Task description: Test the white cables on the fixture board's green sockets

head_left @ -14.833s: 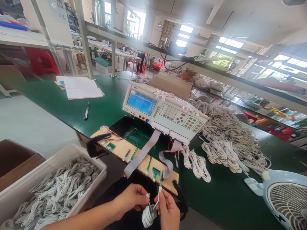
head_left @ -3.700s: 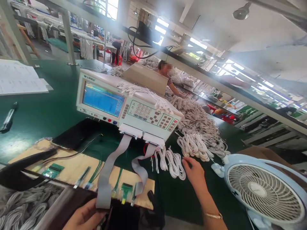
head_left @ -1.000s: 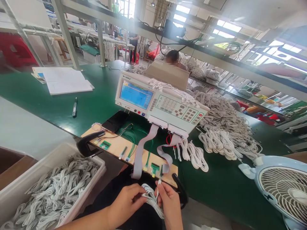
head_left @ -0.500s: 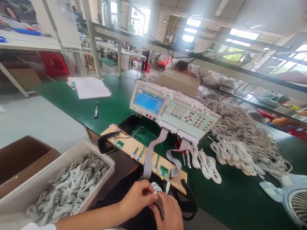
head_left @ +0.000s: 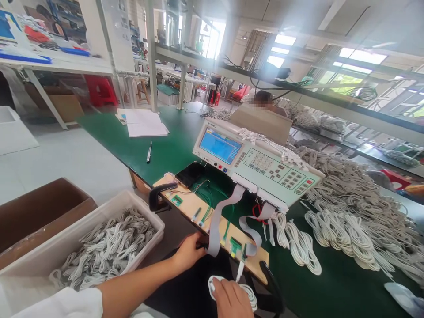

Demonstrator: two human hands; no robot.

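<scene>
My right hand (head_left: 232, 299) is closed around a coiled white cable (head_left: 217, 283) in front of the wooden board. A white plug (head_left: 240, 269) by the coil meets a small connector at the board's right front edge. My left hand (head_left: 189, 255) is at the board's front edge, beside the grey ribbon cable (head_left: 216, 234). Its fingers are curled on something dark and partly hidden there. Small green circuit boards (head_left: 236, 245) and connectors sit along the wooden board (head_left: 185, 204).
A tester with a blue screen (head_left: 220, 145) stands behind the board. Black clamps (head_left: 159, 194) grip the board's ends. A white bin (head_left: 155, 221) of bundled cables is at left, beside a cardboard box (head_left: 49, 212). Cable piles (head_left: 351, 198) cover the table's right. A person sits beyond.
My left hand has left the coil and moved up to the board's edge. My right hand keeps the coiled cable, now lower. The view has shifted left.
</scene>
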